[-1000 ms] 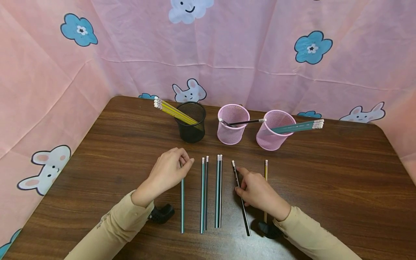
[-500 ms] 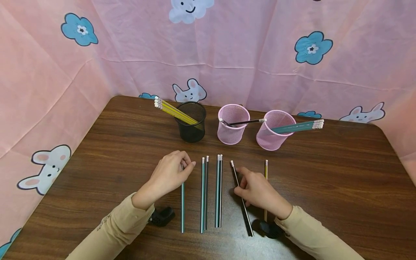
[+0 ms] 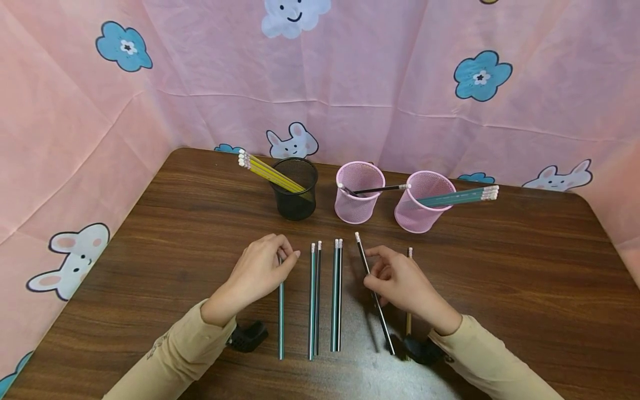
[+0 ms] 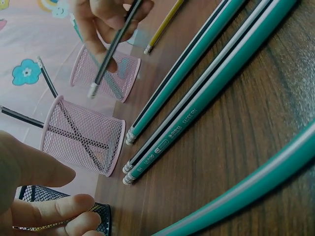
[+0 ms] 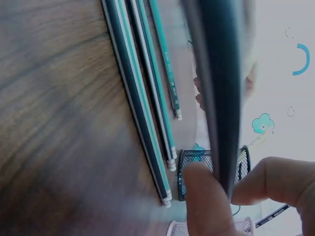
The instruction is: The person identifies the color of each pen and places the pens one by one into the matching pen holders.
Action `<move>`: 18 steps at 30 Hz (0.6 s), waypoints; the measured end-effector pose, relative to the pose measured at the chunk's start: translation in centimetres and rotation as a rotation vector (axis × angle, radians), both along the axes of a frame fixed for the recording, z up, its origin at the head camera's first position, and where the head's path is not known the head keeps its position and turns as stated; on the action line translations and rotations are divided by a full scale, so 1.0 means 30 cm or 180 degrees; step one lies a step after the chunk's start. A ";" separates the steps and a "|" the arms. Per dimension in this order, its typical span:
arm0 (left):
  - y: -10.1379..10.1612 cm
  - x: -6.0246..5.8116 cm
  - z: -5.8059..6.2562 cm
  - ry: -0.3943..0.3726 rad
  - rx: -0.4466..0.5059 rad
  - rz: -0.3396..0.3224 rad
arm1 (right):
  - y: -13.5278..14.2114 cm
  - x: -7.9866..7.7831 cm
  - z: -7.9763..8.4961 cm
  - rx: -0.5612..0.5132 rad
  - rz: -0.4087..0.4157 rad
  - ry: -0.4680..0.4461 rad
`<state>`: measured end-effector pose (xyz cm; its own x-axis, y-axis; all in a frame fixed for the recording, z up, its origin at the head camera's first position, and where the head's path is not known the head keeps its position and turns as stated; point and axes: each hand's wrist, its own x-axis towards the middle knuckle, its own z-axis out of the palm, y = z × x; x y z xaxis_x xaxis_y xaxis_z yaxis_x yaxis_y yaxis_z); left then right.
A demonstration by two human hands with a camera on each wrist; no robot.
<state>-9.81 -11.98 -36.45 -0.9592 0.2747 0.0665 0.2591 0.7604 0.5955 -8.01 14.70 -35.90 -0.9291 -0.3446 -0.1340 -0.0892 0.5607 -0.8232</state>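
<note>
My right hand [image 3: 405, 283] pinches a black pencil [image 3: 384, 328] between thumb and fingers, holding it tilted and raised off the table, its white eraser end pointing away. In the right wrist view this black pencil [image 5: 221, 98] looms large and blurred above the thumb. Partly under the right hand and wrist lies a yellow pencil [image 3: 409, 322]. My left hand [image 3: 257, 272] hovers over the top of a green pencil [image 3: 281, 328], fingers loosely bent. Nothing sits between the left fingers [image 4: 54, 209] in the left wrist view, where the green pencil [image 4: 246, 196] lies apart from them.
Between the hands lie two pairs, each a green pencil [image 3: 334, 300] beside a black one. Behind stand a black mesh cup [image 3: 295, 208] with yellow pencils, a pink mesh cup [image 3: 355, 212] with black pencils, and another pink cup [image 3: 412, 219] with green pencils.
My right hand has taken the black pencil up from the table and moved it slightly away from me; its shadow now lies apart from it. The left hand has barely shifted.
</note>
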 end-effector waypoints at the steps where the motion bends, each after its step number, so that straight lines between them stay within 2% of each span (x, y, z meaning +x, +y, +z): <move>1: 0.000 0.001 -0.001 0.0008 0.0002 0.0001 | 0.000 0.000 0.003 -0.0022 -0.0007 0.0040; 9: -0.004 0.008 -0.001 0.0068 0.0003 0.0018 | 0.004 -0.008 0.050 -0.0262 -0.0177 0.0336; 18: -0.003 0.014 0.008 0.0064 -0.0013 0.0028 | 0.003 -0.021 0.106 -0.0681 -0.0422 0.0757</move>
<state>-9.38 -12.07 -36.22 -0.9601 0.2667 0.0846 0.2643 0.7650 0.5873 -8.63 14.80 -32.71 -0.9642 -0.2158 0.1539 -0.2307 0.3971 -0.8883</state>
